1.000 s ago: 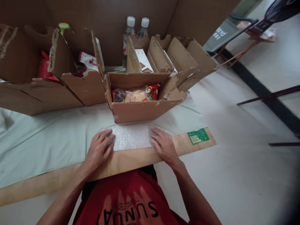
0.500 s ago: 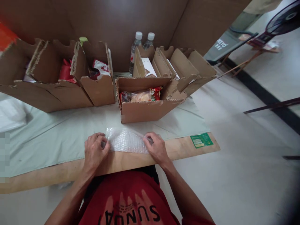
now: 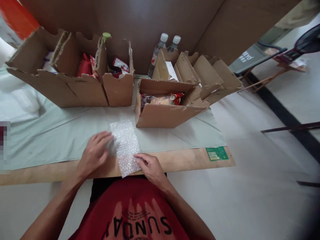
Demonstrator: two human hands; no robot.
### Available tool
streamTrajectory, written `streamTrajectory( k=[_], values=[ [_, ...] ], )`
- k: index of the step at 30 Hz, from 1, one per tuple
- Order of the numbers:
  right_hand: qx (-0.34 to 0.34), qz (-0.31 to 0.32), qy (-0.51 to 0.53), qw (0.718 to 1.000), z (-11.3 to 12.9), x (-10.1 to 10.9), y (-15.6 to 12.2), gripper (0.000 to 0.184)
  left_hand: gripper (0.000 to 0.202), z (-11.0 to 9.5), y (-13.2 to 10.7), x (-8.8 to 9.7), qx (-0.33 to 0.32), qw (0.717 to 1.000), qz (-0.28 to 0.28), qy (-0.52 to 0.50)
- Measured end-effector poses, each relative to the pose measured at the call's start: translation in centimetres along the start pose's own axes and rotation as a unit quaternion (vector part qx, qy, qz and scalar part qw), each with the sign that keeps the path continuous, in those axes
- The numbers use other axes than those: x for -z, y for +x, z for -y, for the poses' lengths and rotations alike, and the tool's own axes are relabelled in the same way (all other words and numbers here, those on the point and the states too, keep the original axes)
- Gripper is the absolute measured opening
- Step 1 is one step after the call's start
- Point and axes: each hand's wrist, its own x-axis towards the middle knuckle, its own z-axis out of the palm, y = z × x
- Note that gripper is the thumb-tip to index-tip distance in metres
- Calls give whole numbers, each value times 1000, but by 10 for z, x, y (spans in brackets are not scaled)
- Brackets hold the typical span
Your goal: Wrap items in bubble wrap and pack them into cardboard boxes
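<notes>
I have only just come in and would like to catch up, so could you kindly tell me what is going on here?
A person in a red shirt has a piece of bubble wrap lying across a pale green cloth and the bare wooden edge. The right hand has its fingers at the wrap's right side; the left hand is open by its left side, contact unclear. Just beyond, a cardboard box holds a clear-and-red packet.

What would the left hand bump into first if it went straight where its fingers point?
Probably the bubble wrap: the left hand points at its left edge, so close that I can't tell whether they already touch.
</notes>
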Motion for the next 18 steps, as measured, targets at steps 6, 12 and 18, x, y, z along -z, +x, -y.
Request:
streamTrajectory(
  k=[6,12,18],
  values=[
    [-55,15,158,986,7,6,6,33,53,-57,-54,-6,-17,997,32,-68],
    [-25,-27,228,973,5,3,5,47,38,-47,-12,-27,256,960,-44,-108],
    [243,-83,-171,951,-1,1,16,40,54,-34,-5,-34,284,956,-24,-68]
  ],
)
